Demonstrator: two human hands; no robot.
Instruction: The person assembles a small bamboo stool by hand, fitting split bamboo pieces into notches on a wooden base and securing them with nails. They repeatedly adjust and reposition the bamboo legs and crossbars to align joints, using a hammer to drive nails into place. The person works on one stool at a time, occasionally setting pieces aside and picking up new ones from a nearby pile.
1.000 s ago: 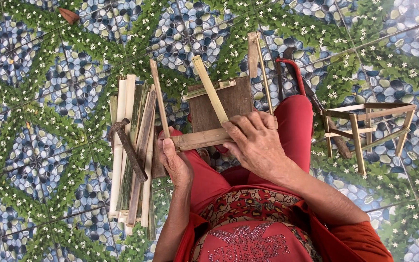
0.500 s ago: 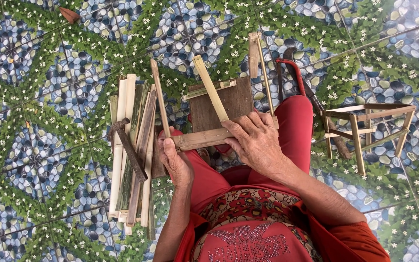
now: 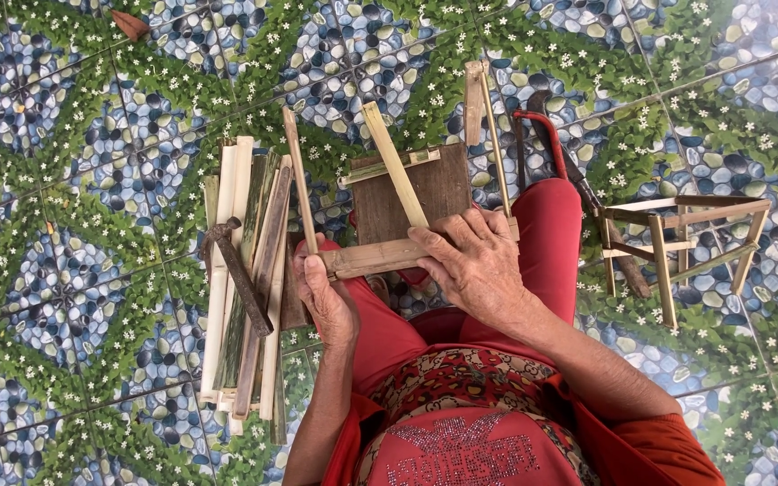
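Holding: left hand (image 3: 324, 297) grips the near end of a pale split-bamboo frame with upright sticks (image 3: 389, 252) at frame centre, above the red-trousered lap.
Right hand: right hand (image 3: 472, 263) clasps the frame's bottom bar, fingers wrapped over it.
Left of frame: bundle of long bamboo slats (image 3: 243, 270) on the patterned tile floor (image 3: 74, 225), a dark-handled hammer (image 3: 236, 270) lying across it.
Right: small finished bamboo stool frame (image 3: 677, 243) on the floor.

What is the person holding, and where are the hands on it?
Both hands hold a small bamboo frame by its near crossbar: the left hand at the bar's left end, the right hand over its right part.
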